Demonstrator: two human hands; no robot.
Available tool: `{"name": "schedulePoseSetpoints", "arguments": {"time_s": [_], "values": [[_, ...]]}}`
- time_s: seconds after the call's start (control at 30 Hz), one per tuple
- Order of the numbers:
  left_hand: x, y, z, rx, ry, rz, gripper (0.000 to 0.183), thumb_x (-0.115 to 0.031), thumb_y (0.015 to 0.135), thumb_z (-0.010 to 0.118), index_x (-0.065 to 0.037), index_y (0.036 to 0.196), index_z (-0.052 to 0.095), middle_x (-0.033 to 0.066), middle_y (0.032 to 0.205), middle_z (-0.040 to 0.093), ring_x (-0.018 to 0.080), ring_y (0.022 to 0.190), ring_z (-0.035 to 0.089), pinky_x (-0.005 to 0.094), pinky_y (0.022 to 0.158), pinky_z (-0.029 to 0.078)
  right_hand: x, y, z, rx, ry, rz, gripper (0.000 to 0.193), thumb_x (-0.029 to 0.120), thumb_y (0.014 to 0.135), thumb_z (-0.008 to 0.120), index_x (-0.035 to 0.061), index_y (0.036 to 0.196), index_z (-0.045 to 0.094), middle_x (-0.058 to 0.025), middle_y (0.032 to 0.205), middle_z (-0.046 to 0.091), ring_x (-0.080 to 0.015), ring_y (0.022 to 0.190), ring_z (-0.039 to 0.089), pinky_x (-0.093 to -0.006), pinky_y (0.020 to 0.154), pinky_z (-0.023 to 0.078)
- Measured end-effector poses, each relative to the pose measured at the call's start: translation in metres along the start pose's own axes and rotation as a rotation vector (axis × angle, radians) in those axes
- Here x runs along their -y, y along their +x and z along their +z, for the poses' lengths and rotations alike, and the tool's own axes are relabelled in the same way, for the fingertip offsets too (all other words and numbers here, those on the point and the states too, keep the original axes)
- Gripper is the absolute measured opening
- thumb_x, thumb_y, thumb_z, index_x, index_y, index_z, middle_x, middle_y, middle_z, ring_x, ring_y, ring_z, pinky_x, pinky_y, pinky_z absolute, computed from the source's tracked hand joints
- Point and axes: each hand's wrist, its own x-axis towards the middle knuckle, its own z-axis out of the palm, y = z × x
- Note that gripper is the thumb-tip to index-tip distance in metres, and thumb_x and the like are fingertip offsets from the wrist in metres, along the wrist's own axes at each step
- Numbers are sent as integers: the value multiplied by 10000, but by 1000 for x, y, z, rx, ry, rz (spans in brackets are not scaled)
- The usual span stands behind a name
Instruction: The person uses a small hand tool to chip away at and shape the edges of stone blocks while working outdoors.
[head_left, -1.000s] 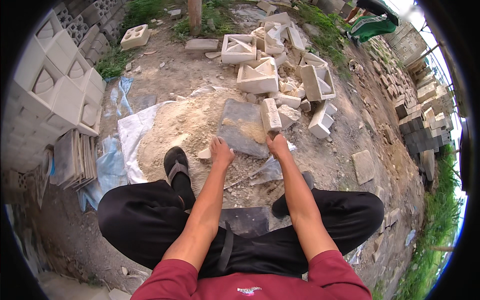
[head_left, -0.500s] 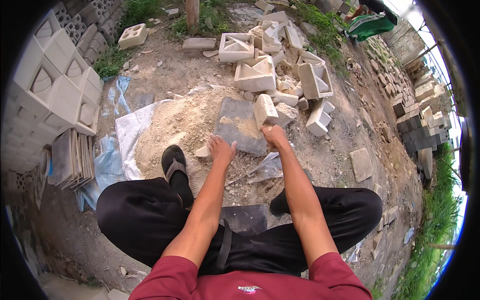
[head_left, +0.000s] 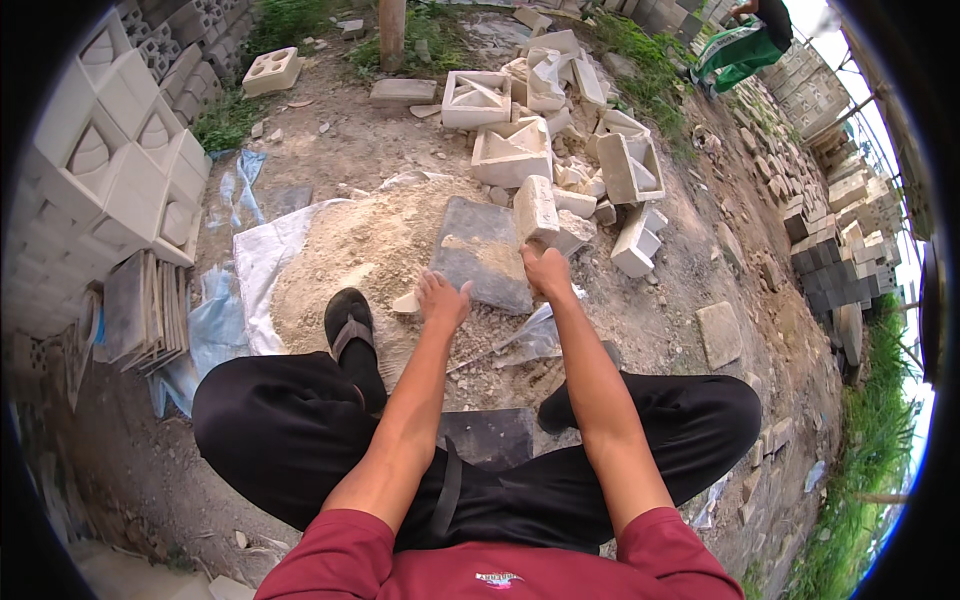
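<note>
A dark grey flat slab point(head_left: 462, 235), dusted with pale powder, lies on the ground between my feet. My left hand point(head_left: 442, 298) rests at its near left edge, fingers spread, thumb pointing right, holding nothing. A small pale chunk point(head_left: 405, 303) sits just left of those fingers. At the slab's right edge my right hand point(head_left: 546, 272) is closed at the lower end of a pale rectangular block point(head_left: 536, 208), which stands raised and tilted. The exact grip is partly hidden by the fingers.
Crushed pale rubble point(head_left: 340, 245) spreads over a white sheet point(head_left: 262, 265) on the left. Broken hollow blocks point(head_left: 512, 152) are heaped ahead. Stacked blocks point(head_left: 125, 165) and thin boards point(head_left: 150, 310) stand at left. A person in green trousers point(head_left: 740, 50) is far right.
The pale block in my right hand has risen slightly and tipped more upright. My left hand stays at the slab's edge. The far person's legs have shifted.
</note>
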Motion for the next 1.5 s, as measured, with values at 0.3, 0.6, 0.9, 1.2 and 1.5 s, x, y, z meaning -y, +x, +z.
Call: {"name": "schedulePoseSetpoints", "arguments": {"time_s": [0.3,0.6,0.9,1.2,1.5], "values": [[3,4,-3,14,7,20,845,-539,938,387,115,1434,186,277,1531,113,384,1437,85,461,1164,90,4,17,0,170,-53,-20,646,495,842,591,-146,924,619,-324,881,642,-443,920,638,-455,804,508],[-28,4,-13,78,-56,77,814,-479,931,439,131,1421,213,275,1536,83,384,1436,89,458,1165,105,-51,46,29,-173,-196,-233,680,507,835,579,-146,1020,610,-337,939,633,-445,946,629,-451,808,501],[-8,0,-8,83,4,52,780,-428,912,472,137,1404,255,287,1529,98,392,1432,103,460,1164,115,0,41,24,-14,-42,-60,629,482,847,571,-141,909,632,-340,934,630,-366,953,653,-427,806,513],[-1,4,-9,206,65,103,786,-369,857,501,133,1408,251,289,1533,77,415,1430,84,461,1167,110,28,61,-2,207,-57,7,655,511,828,566,-134,926,628,-316,952,644,-393,953,645,-436,809,486],[-3,1,-21,221,75,147,778,-364,867,489,131,1413,239,300,1531,55,417,1432,67,466,1165,97,19,53,29,179,-50,-72,629,497,852,551,-126,863,635,-312,863,651,-400,905,658,-443,797,501]]}}
